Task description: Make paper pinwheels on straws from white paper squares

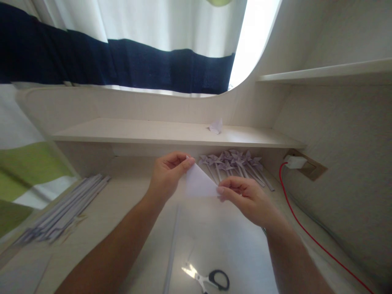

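Between my two hands a pale triangle of folded paper [199, 181] is held up above the desk. My left hand [168, 171] pinches its upper corner between thumb and fingers. At the lower right corner my right hand [245, 196] has the same paper pinched. Below it, on the desk, lie scissors [211, 279] with black handles, partly cut off by the frame's bottom edge. A thin pale stick [171, 249] lies lengthwise to the left of the scissors. Behind my right hand rest several paper pinwheels [232, 159] on white sticks.
A bundle of rolled paper sticks [67, 208] lies on the left. One loose folded paper piece [216, 126] sits on the low shelf [147, 132]. A white plug [296, 162] with a red cable [301, 234] runs down the right side. Curtains [171, 65] hang behind.
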Available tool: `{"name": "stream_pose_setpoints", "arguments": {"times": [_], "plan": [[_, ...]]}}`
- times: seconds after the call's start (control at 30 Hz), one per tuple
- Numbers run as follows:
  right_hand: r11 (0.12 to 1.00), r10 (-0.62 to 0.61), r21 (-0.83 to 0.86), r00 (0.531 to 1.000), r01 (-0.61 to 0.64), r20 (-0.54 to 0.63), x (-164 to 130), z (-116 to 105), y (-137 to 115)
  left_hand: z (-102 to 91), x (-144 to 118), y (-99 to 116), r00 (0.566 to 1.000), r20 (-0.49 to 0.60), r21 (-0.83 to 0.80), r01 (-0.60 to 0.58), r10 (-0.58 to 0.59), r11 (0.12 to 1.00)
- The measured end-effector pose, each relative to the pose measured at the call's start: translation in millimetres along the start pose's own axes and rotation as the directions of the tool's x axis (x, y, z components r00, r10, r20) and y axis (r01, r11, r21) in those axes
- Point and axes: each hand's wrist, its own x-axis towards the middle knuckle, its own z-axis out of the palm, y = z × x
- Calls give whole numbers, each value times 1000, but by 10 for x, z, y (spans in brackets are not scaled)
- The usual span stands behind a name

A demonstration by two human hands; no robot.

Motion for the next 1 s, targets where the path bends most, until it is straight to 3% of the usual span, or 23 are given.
{"name": "stream_pose_setpoints", "arguments": {"times": [0.3,0.5,0.7,0.87,1.0], "plan": [[998,10,54,1000,-9,-8,16,-32,15,-21,61,-71,998,-41,-56,48,-51,997],[980,28,199,1000,-27,-2,42,-80,7,-70,108,-75,983,140,-246,150,-118,958],[964,45,259,998,-54,41,52,-106,26,-106,124,-42,958,263,-292,189,-111,938],[957,58,277,995,-80,86,53,-103,32,-139,126,-113,948,313,-213,135,-63,968],[958,67,271,992,-93,105,56,-106,35,-157,125,-184,961,270,-96,94,-65,991]]}}
